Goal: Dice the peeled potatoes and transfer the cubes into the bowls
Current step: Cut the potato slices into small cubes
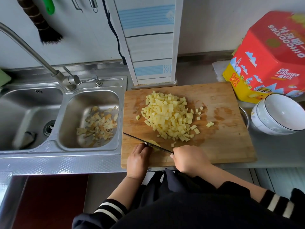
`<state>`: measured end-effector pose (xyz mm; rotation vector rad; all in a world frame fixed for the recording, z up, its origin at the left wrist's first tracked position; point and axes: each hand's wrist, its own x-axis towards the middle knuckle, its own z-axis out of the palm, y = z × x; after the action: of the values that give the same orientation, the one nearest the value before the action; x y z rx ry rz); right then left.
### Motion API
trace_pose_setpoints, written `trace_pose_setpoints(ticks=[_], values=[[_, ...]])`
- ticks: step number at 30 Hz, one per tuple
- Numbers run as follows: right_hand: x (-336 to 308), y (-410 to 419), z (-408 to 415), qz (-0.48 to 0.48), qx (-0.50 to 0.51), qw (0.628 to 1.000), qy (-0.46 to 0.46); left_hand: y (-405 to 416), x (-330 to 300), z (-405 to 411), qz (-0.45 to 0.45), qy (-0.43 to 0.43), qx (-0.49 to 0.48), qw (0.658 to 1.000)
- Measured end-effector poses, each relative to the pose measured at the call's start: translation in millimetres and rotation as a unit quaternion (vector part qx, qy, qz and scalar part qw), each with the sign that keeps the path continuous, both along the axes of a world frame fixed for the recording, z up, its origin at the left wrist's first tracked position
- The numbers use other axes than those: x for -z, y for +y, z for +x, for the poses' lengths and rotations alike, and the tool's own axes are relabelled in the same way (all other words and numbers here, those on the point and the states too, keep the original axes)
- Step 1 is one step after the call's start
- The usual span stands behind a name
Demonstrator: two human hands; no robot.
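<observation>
Potato is what you have under your left hand [138,158]: a small pale piece [154,143] at the near left corner of the cutting board [222,146], your fingers curled down on it, tips tucked close to the blade. Your right hand [188,158] is wrapped round the knife [145,142] handle, which the hand hides; the thin dark blade runs from it leftward and away, across the piece.

That piece should be firm but wet and starchy, so I judge it slippery; hold it flat side down and press from above, knuckles toward the blade. It is small now, and little is left to grip.

Just beyond your right hand lies the heap of cubes [168,118], with a few strays to its right. They are light, loose and damp, likely to stick to the blade and to roll if pushed fast. Scoop them on the flat of the knife with a cupped hand.

The white bowl [279,114] stands far to the right of your right hand, off the board's right edge, with a metal rim just showing between them. Bare board lies between heap and bowl, room enough to slide cubes across. To the left of your left hand the board ends right at the sink [92,100], where the peelings [99,124] lie, so strays pushed that way would drop in. The near edge sits just under your wrists.
</observation>
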<state>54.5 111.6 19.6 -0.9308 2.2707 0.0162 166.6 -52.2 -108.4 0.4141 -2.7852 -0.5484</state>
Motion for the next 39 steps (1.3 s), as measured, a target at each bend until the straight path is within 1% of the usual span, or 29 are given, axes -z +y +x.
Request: trace_pose_setpoints(ticks=[8,14,19,28,33,39], values=[[13.5,-9.6,1.1,0.024,0.012,1.0,0.006,1.1,0.0,0.5,-0.015,0.006,-0.008,1.0],[15.1,-17.4,-3.7,-0.01,0.051,0.998,-0.024,0.9,2.3,3.3,0.014,-0.003,-0.018,1.0],[10.7,-7.7,0.5,-0.011,0.003,1.0,0.004,-0.3,1.1,6.6,0.011,-0.01,-0.015,1.0],[7.0,0.4,3.5,-0.016,-0.021,1.0,-0.009,-2.9,1.7,5.9,0.016,-0.01,-0.02,1.0],[13.7,-7.4,2.8,0.022,0.003,0.999,-0.027,-2.0,2.0,7.4,0.027,-0.001,-0.016,1.0],[14.0,-16.0,-1.5,-0.007,0.049,0.998,-0.038,-1.9,3.5,9.2,0.036,-0.007,-0.02,0.999]])
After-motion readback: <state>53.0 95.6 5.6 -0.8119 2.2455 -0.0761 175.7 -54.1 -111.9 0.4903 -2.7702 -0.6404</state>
